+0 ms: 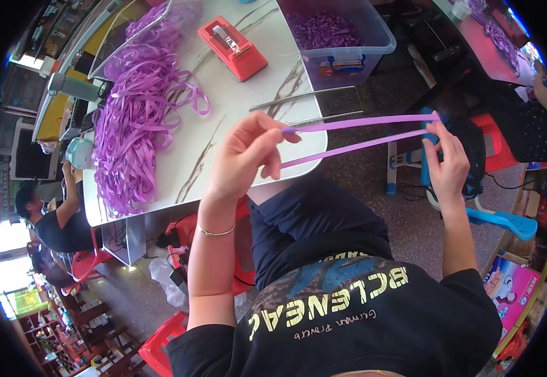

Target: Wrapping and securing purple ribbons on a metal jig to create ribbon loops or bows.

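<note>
A loop of flat purple ribbon (368, 122) is stretched between my hands in two nearly parallel strands. My left hand (251, 151) pinches its left end over the table's near right corner, with a darker purple bit at the fingertips. At the loop's right end, my right hand (446, 157) grips it between thumb and fingers, out past the table edge. A big tangled heap of similar purple ribbons (132, 125) lies on the left of the white marbled table (223, 135). Behind my left hand stands a red tape dispenser (232, 49) with a roll in it.
Two thin metal rods (305, 99) jut over the table's right edge. A clear plastic bin (342, 53) of purple pieces stands beyond. Red stools (496, 143) and a blue-and-white frame (405, 154) are around me. Another person (54, 217) sits at the left.
</note>
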`<action>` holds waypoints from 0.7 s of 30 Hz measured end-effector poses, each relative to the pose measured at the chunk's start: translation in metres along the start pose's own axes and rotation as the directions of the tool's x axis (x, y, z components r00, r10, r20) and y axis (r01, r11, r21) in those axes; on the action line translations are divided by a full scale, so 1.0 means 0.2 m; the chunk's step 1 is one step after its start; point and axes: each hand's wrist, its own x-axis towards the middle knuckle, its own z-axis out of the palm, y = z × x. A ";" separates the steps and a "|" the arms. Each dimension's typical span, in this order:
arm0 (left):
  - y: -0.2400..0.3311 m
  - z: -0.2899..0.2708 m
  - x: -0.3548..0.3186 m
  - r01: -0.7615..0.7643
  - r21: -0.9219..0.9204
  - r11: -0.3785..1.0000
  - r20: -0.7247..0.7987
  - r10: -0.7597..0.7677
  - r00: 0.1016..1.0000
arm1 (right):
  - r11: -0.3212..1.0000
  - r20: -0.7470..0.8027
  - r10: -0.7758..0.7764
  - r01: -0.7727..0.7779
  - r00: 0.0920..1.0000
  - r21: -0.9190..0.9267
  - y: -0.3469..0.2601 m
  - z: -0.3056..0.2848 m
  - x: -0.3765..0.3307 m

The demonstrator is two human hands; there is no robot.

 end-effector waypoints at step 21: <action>-0.01 0.18 0.31 -0.144 0.426 0.893 0.496 -0.098 0.863 | 0.157 0.712 -0.382 -0.717 0.589 0.679 -0.14 0.21 0.28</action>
